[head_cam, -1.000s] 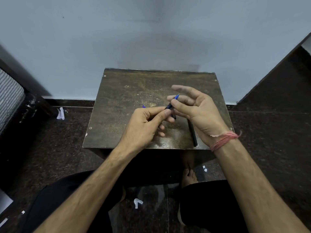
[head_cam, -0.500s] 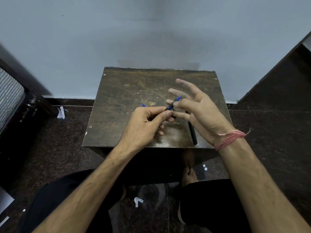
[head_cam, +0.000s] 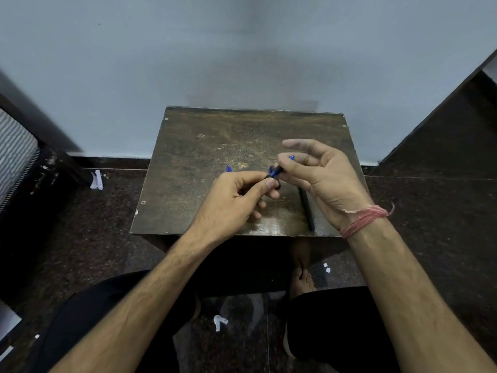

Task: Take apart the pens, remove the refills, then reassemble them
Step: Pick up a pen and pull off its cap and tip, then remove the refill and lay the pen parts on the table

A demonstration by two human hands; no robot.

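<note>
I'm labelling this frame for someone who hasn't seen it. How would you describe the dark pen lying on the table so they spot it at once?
Find the worn brown table against the wall, then its near right corner. The black pen lies there flat, partly under the right hand. Unlike the blue-tipped pen held between both hands, nobody holds it.

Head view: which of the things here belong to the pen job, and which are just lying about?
Part of the job:
- blue pen, held between left hand and right hand
- black pen lying on the small table
- small blue piece on the table, too small to identify

Just lying about:
- white scraps on the floor
- white scrap by the wall
</note>
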